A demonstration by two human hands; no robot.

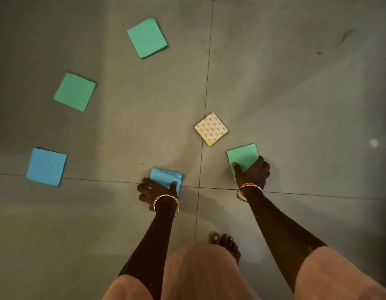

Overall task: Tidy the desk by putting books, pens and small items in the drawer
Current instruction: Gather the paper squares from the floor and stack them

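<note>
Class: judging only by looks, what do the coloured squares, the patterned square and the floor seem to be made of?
Green squares and blue squares: probably matte paper pads, flat with slightly thick edges. Patterned square: likely printed paper or card, cream with small repeated marks and a yellow corner. Floor: apparently grey tile, given its straight joint lines and dull sheen.

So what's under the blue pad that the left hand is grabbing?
Grey floor tile shows around the blue pad. The left hand grips its near edge; whatever lies beneath is covered.

Green square paper pads: three (147,37) (75,92) (242,156)
Blue square paper pads: two (46,166) (165,177)
Cream patterned square pad: one (211,128)
Gold bangles: two (166,204) (249,188)
</note>
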